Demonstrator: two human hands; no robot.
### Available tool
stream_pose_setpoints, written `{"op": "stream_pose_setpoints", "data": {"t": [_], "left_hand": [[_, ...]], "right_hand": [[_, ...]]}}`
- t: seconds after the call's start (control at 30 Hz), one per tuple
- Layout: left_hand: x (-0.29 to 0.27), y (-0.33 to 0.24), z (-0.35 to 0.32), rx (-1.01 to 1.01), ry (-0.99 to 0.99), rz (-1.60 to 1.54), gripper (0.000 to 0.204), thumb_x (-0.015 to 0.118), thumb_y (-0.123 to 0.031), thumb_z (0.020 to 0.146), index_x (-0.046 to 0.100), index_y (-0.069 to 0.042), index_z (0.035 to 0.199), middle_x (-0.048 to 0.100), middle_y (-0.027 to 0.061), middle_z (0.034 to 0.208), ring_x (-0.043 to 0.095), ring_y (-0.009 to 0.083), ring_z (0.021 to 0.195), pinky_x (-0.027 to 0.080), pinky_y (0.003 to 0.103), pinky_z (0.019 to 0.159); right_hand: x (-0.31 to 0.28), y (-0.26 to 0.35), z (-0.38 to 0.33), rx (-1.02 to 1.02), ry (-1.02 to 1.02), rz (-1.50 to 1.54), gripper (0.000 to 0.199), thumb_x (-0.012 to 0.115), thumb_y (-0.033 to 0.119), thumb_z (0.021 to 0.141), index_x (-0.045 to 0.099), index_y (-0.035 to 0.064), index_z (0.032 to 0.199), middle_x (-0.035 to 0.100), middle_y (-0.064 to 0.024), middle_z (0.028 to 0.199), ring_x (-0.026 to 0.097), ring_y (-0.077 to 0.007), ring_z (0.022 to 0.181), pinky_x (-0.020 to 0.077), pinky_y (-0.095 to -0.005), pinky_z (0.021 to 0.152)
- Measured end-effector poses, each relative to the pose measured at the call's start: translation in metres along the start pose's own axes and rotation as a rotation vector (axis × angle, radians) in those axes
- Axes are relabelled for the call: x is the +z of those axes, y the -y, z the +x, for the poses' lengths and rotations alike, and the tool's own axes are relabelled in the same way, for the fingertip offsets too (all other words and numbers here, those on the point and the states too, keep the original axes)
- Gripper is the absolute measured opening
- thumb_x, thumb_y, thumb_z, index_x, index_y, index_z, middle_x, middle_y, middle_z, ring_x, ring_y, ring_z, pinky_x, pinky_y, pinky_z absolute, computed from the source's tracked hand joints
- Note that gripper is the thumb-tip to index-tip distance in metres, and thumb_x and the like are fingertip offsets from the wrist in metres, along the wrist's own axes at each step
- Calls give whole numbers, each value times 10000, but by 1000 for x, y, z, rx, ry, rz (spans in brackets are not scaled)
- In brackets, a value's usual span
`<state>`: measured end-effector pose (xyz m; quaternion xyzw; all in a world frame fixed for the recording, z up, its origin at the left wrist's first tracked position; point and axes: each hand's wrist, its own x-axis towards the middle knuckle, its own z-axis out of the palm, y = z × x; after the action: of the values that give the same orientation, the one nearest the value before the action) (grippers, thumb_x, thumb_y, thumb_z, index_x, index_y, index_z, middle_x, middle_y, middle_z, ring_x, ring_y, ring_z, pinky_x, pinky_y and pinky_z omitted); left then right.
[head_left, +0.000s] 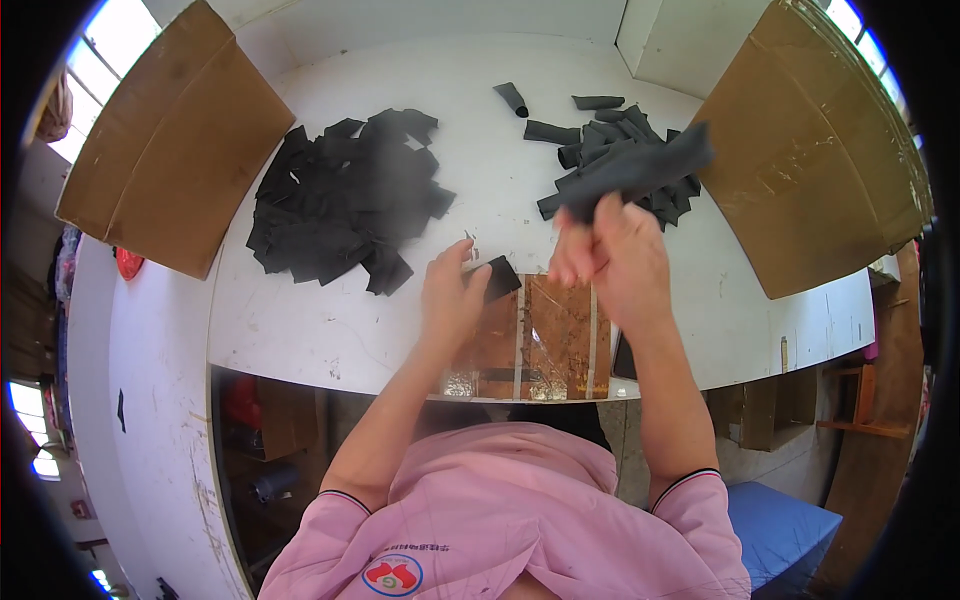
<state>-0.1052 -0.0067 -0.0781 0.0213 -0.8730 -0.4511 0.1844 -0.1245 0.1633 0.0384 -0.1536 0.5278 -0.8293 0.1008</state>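
My right hand (628, 258) is raised over the right side of the table, fingers closed on a black fabric tube (645, 172); hand and tube are smeared by motion. Lower and to the left, my left hand (452, 295) has its thumb and fingers around a small flat black fabric piece (503, 279) at the top edge of a brown board (562, 335). Beyond my left hand spreads a heap of flat black fabric pieces (335, 205). A pile of black fabric tubes (600, 140) lies behind my right hand and is partly hidden by the tube in it.
Cardboard panels stand at the left (175, 140) and right (815, 150) of the white table (300, 330). A loose black tube (511, 99) lies toward the back. A dark flat object (625, 357) is beside the board. A blue box (785, 530) stands below at right.
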Motion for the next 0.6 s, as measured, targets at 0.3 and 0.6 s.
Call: {"op": "stream_pose_setpoints", "data": {"t": [0.3, 0.6], "left_hand": [[4, 41, 8, -308, 255, -113, 203, 590, -48, 716, 528, 4, 902, 588, 126, 855, 565, 222, 760, 437, 312, 699], [-60, -34, -60, -622, 387, -1104, 232, 607, 45, 724, 537, 4, 942, 615, 76, 848, 584, 116, 780, 477, 257, 720]], "right_hand": [[-10, -68, -86, 242, -203, -593, 256, 464, 220, 858, 583, -7, 844, 531, -30, 565, 497, -91, 533, 399, -232, 511], [30, -67, -98, -52, -178, -841, 446, 705, 234, 658, 517, 15, 998, 519, -111, 905, 554, -244, 781, 445, -322, 690]]}}
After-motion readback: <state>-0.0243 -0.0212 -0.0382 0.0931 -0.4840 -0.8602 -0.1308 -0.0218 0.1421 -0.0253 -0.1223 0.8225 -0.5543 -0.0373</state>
